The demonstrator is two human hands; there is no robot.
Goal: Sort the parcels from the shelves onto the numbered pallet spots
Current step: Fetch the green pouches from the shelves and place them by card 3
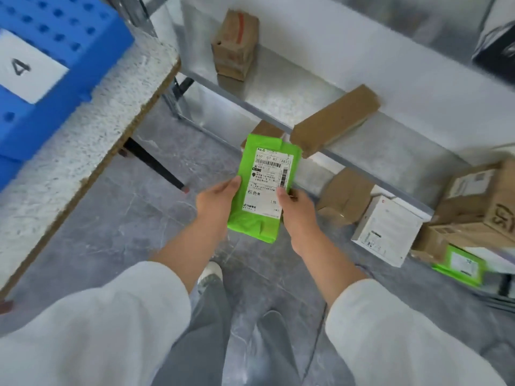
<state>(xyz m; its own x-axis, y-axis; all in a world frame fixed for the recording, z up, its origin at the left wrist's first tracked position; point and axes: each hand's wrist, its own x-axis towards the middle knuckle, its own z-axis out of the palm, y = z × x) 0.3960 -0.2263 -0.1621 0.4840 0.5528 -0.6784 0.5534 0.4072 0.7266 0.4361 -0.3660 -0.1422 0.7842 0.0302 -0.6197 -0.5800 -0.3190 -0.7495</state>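
Note:
A green plastic mailer (252, 224) with a white shipping label facing up is held in front of me over the grey floor. My left hand (216, 203) grips its left edge with the thumb on the label. My right hand (295, 210) pinches its right edge. At the upper left a blue pallet (53, 32) carries a white card marked 4 and lies on a white speckled table (92, 129). The metal shelves (315, 101) ahead hold several parcels: an upright brown box (235, 44), a long brown box (334, 119), a white box (386, 231), and another green mailer (459, 266).
The table's black leg (156, 165) slants down to the floor between me and the shelf frame. Brown cartons (479, 201) are stacked at the right on the lower shelf. A black box (494, 51) sits at the upper right. My legs and one shoe (210, 274) show below.

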